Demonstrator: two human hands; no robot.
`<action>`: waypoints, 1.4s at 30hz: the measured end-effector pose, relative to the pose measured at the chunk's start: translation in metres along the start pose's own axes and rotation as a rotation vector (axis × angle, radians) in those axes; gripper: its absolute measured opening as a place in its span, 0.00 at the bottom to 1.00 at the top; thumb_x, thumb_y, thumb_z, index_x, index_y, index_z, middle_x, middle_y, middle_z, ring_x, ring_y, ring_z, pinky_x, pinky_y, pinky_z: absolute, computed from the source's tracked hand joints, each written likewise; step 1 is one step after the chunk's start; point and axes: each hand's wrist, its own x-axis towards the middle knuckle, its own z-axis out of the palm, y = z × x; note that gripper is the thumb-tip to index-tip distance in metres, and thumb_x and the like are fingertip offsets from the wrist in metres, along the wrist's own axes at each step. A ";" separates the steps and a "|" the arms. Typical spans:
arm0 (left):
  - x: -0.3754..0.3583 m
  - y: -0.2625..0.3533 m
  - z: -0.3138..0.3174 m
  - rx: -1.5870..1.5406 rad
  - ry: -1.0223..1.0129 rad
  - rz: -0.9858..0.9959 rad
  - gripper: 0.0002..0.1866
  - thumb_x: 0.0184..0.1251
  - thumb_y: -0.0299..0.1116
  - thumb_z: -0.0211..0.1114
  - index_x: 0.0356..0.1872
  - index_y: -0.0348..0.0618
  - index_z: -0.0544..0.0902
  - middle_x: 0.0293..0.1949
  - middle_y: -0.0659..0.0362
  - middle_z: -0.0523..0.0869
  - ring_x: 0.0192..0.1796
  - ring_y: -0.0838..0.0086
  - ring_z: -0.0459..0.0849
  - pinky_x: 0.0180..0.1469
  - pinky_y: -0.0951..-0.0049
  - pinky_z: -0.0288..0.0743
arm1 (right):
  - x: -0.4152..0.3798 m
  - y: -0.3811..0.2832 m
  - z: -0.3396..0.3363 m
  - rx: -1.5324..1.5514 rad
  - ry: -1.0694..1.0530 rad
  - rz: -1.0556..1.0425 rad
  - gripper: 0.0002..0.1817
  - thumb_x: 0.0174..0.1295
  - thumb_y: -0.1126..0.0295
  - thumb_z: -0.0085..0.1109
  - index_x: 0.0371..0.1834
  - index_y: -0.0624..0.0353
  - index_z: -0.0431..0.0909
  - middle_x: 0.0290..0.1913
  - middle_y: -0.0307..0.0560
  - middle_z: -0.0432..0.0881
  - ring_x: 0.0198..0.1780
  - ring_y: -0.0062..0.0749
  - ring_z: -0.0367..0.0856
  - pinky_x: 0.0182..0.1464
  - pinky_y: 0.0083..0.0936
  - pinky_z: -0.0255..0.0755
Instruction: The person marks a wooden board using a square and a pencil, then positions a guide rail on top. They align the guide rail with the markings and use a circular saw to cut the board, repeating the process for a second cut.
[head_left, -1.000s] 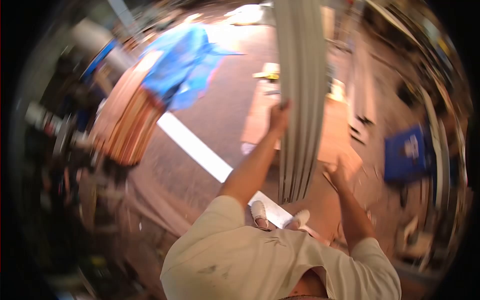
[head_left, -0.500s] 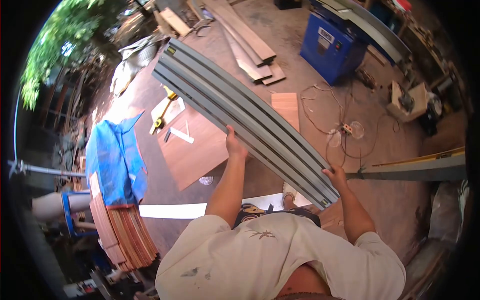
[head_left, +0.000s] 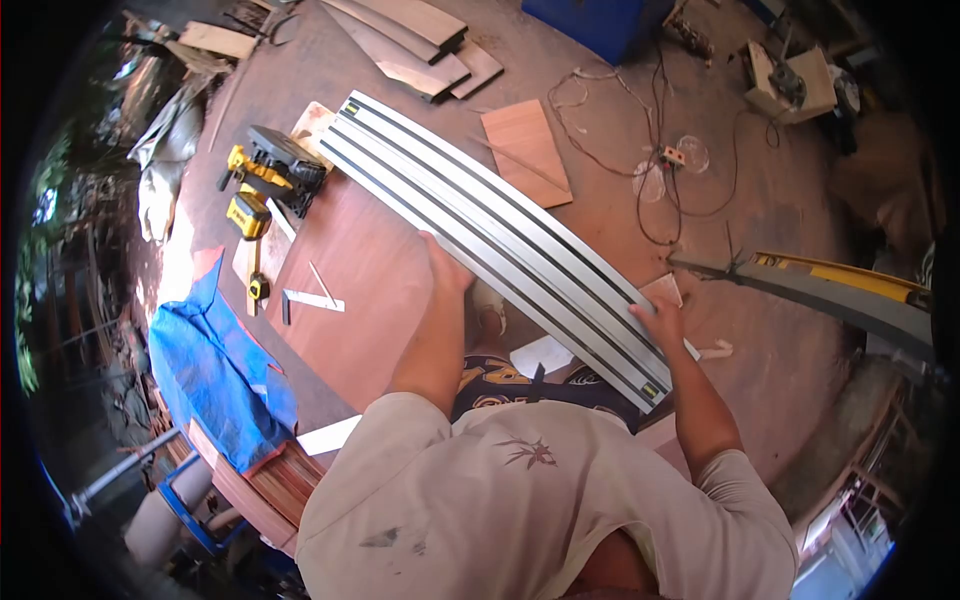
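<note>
A long silver guide rail with black strips runs slantwise before me, held off the floor. My left hand grips its near edge around the middle. Close to the lower right end, my right hand is closed on the other edge. Its far end reaches beside a yellow and black cordless circular saw. Beneath the rail lies a reddish plywood sheet, with a small square on it. A yellow tape measure rests left of that square.
A blue tarp covers stacked boards at my left. Planks lie farther off, near a small plywood piece. Cables run to a socket box on the floor. A grey and yellow beam juts in from the right.
My view has tipped down and shifted, so the yellow saw now shows by the rail's far end. Both hands still hold the guide rail, which now catches more light.
</note>
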 end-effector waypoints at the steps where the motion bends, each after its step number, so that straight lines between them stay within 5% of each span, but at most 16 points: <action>1: 0.021 0.008 -0.019 0.073 0.026 0.013 0.45 0.71 0.69 0.37 0.74 0.41 0.57 0.73 0.51 0.63 0.73 0.54 0.62 0.73 0.52 0.57 | 0.004 -0.019 0.011 -0.021 0.013 0.019 0.26 0.50 0.44 0.70 0.37 0.58 0.86 0.33 0.57 0.85 0.36 0.50 0.85 0.41 0.36 0.76; 4: 0.055 0.051 -0.058 0.229 0.098 0.053 0.46 0.71 0.70 0.35 0.74 0.36 0.55 0.72 0.49 0.64 0.72 0.55 0.65 0.70 0.53 0.63 | 0.017 -0.058 0.058 -0.031 0.031 0.056 0.27 0.50 0.43 0.71 0.36 0.59 0.86 0.32 0.57 0.85 0.35 0.50 0.85 0.40 0.37 0.75; 6: 0.060 0.090 -0.064 0.711 0.248 -0.254 0.43 0.73 0.67 0.37 0.64 0.33 0.69 0.59 0.45 0.80 0.55 0.56 0.83 0.56 0.55 0.77 | 0.028 -0.075 0.090 -0.019 0.047 0.075 0.28 0.49 0.42 0.71 0.35 0.59 0.86 0.31 0.57 0.85 0.35 0.50 0.84 0.39 0.37 0.75; 7: 0.069 0.108 -0.075 0.719 0.254 -0.259 0.43 0.73 0.67 0.37 0.64 0.33 0.69 0.59 0.45 0.80 0.55 0.56 0.83 0.56 0.55 0.77 | 0.033 -0.077 0.106 0.006 0.032 0.134 0.28 0.49 0.42 0.71 0.33 0.60 0.86 0.31 0.57 0.84 0.34 0.50 0.84 0.39 0.37 0.75; 9: 0.083 0.147 -0.099 1.294 0.066 -0.545 0.37 0.74 0.65 0.39 0.46 0.35 0.80 0.38 0.48 0.88 0.32 0.60 0.87 0.38 0.59 0.82 | 0.042 -0.079 0.129 0.036 0.002 0.201 0.29 0.48 0.41 0.71 0.32 0.60 0.85 0.30 0.57 0.84 0.33 0.50 0.83 0.39 0.37 0.75; 10: 0.090 0.161 -0.114 1.373 0.060 -0.481 0.32 0.74 0.60 0.47 0.33 0.37 0.82 0.28 0.49 0.87 0.21 0.62 0.83 0.29 0.62 0.78 | 0.046 -0.078 0.138 0.015 -0.005 0.207 0.29 0.48 0.41 0.71 0.31 0.61 0.85 0.30 0.57 0.84 0.33 0.50 0.83 0.38 0.37 0.74; 11: 0.099 0.177 -0.130 1.380 0.064 -0.496 0.32 0.74 0.60 0.47 0.33 0.37 0.82 0.28 0.49 0.87 0.21 0.62 0.83 0.29 0.62 0.78 | 0.048 -0.076 0.145 -0.009 -0.010 0.215 0.30 0.47 0.40 0.71 0.29 0.61 0.85 0.29 0.57 0.84 0.33 0.50 0.83 0.38 0.36 0.74; 13: 0.124 0.207 -0.161 1.718 0.002 -0.003 0.25 0.70 0.53 0.56 0.35 0.36 0.81 0.29 0.48 0.87 0.27 0.59 0.85 0.34 0.60 0.78 | 0.051 -0.068 0.156 -0.002 -0.025 0.235 0.30 0.49 0.41 0.70 0.27 0.62 0.83 0.28 0.58 0.82 0.32 0.51 0.82 0.37 0.37 0.74; 15: 0.139 0.224 -0.158 1.975 0.200 0.552 0.21 0.66 0.48 0.62 0.39 0.35 0.81 0.35 0.45 0.86 0.37 0.55 0.85 0.42 0.58 0.78 | 0.058 -0.051 0.166 0.016 -0.107 0.212 0.29 0.51 0.42 0.69 0.28 0.62 0.83 0.29 0.59 0.83 0.33 0.51 0.82 0.38 0.38 0.74; 17: 0.151 0.233 -0.132 1.868 0.231 0.642 0.23 0.66 0.47 0.62 0.51 0.37 0.79 0.51 0.43 0.82 0.54 0.51 0.79 0.57 0.55 0.72 | 0.060 -0.054 0.166 0.003 -0.139 0.236 0.28 0.52 0.43 0.69 0.30 0.62 0.83 0.30 0.59 0.83 0.34 0.51 0.83 0.39 0.37 0.74; 18: 0.160 0.232 -0.128 1.873 0.210 0.623 0.23 0.66 0.47 0.62 0.51 0.37 0.79 0.51 0.43 0.82 0.54 0.51 0.79 0.57 0.55 0.72 | 0.062 -0.060 0.164 -0.002 -0.166 0.230 0.27 0.54 0.44 0.68 0.33 0.62 0.83 0.31 0.59 0.83 0.34 0.50 0.83 0.39 0.37 0.74; 20: 0.179 0.229 -0.122 1.928 0.268 0.856 0.30 0.67 0.48 0.61 0.65 0.41 0.70 0.65 0.40 0.70 0.68 0.48 0.67 0.68 0.50 0.60 | 0.066 -0.077 0.168 0.045 -0.110 0.211 0.26 0.55 0.45 0.68 0.36 0.61 0.83 0.32 0.58 0.84 0.36 0.49 0.84 0.40 0.36 0.75; 24: 0.197 0.217 -0.119 1.922 0.416 0.763 0.37 0.69 0.52 0.58 0.73 0.44 0.60 0.73 0.41 0.58 0.76 0.48 0.53 0.75 0.42 0.43 | 0.092 -0.134 0.188 0.110 -0.014 0.131 0.26 0.57 0.47 0.67 0.43 0.60 0.82 0.35 0.56 0.85 0.39 0.46 0.84 0.43 0.34 0.75; 31: 0.195 0.211 -0.125 1.953 0.403 0.834 0.35 0.69 0.51 0.57 0.72 0.45 0.62 0.73 0.43 0.61 0.76 0.49 0.54 0.75 0.44 0.44 | 0.138 -0.218 0.212 0.021 -0.030 0.282 0.29 0.56 0.41 0.65 0.43 0.59 0.82 0.38 0.56 0.85 0.41 0.49 0.84 0.44 0.37 0.75; 42: 0.195 0.209 -0.121 1.943 0.399 0.938 0.34 0.70 0.52 0.53 0.72 0.45 0.64 0.70 0.43 0.66 0.74 0.46 0.58 0.74 0.43 0.46 | 0.138 -0.203 0.217 -0.004 -0.003 0.230 0.33 0.53 0.35 0.63 0.36 0.58 0.82 0.35 0.55 0.85 0.39 0.49 0.84 0.43 0.38 0.75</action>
